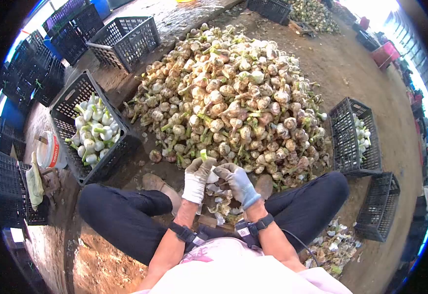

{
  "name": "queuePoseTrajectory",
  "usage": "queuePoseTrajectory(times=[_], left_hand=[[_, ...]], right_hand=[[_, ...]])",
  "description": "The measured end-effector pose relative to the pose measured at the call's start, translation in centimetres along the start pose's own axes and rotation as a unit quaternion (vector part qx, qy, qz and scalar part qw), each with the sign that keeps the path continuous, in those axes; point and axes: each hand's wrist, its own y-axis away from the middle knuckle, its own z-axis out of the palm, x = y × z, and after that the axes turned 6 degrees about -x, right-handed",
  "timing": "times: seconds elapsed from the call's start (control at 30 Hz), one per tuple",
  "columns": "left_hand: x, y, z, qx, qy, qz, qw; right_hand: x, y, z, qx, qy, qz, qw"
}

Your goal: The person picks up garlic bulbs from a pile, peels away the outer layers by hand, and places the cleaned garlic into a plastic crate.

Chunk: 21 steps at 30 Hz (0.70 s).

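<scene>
My left hand, in a soiled white glove, is closed around a garlic bulb. Its green stem sticks up above my fingers, and part of its white side shows between my hands. My right hand, in a grey-blue glove, is closed with its fingertips pinched at the bulb's white side; those fingers partly hide it. Just beyond my hands rises a large heap of unpeeled garlic. Papery garlic skins lie on the ground below, between my legs.
Peeled garlic fills part of a black crate on the left. Another black crate with some garlic stands on the right, beside a tipped crate. A white bucket and stacked crates are farther left. Loose skins lie lower right.
</scene>
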Motion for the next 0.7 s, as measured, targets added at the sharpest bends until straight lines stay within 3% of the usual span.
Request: queuePoseTrajectory(times=[0.1,0.17,0.33,0.4,0.5,0.6,0.7], left_hand=[[-0.7,-0.2,-0.1,0.003,0.001,-0.009,1.000],[-0.4,-0.3,0.2,0.025,0.057,-0.009,0.998],[-1.2,-0.9,0.3,0.058,0.020,0.010,0.998],[-1.3,-1.1,0.5,0.094,-0.057,0.035,0.993],[-1.3,-1.2,0.4,0.089,-0.147,0.034,0.985],[-2.6,-1.9,-0.1,0.101,-0.066,0.047,0.992],[-1.2,-1.3,0.6,0.109,-0.091,0.060,0.988]], right_hand=[[1.1,-0.3,-1.0,-0.004,-0.009,0.011,1.000],[1.6,-0.5,-1.9,-0.069,-0.125,0.000,0.990],[1.2,0.0,-1.7,-0.067,-0.131,0.001,0.989],[0.1,0.4,-0.5,-0.013,-0.020,0.012,1.000],[0.6,-0.3,-0.7,-0.008,0.009,0.035,0.999],[1.1,-0.4,-1.4,-0.030,-0.086,0.027,0.995],[2.0,-0.9,-2.1,-0.001,-0.073,0.000,0.997]])
